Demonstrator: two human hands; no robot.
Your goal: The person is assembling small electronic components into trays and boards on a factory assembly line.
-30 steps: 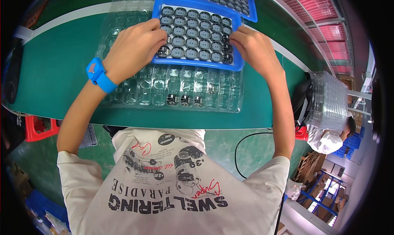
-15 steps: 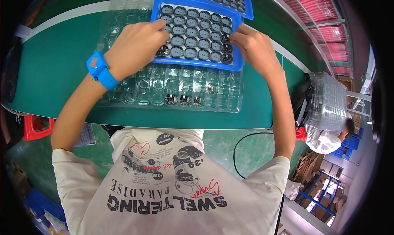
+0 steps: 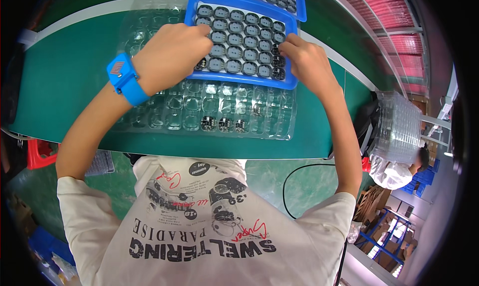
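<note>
A blue tray (image 3: pixel 238 79) holds rows of round grey parts (image 3: pixel 234 39) in dark rims. Over its left edge my left hand (image 3: pixel 174 54) bends down with thumb and fingers drawn together; the fingertips and whatever they pinch are hidden. My right hand (image 3: pixel 308 61) reaches across the right edge, its fingers pinched at the right-hand column. Just beside those fingertips sit small black circuit boards (image 3: pixel 278 61), and I cannot make out what is between the fingers. Another black board (image 3: pixel 200 64) shows partly from under my left hand.
A clear plastic blister tray (image 3: pixel 174 104) lies under the blue tray, with three black circuit boards (image 3: pixel 226 125) in its near pockets. Beyond stands a second blue tray (image 3: pixel 301 4) of similar parts. Stacked clear trays (image 3: pixel 397 129) and a person in white (image 3: pixel 391 173) are off to the right.
My left hand has shifted slightly right and covers more of the black board at the tray's lower left. My right hand stays at the right column, its fingers barely moved.
</note>
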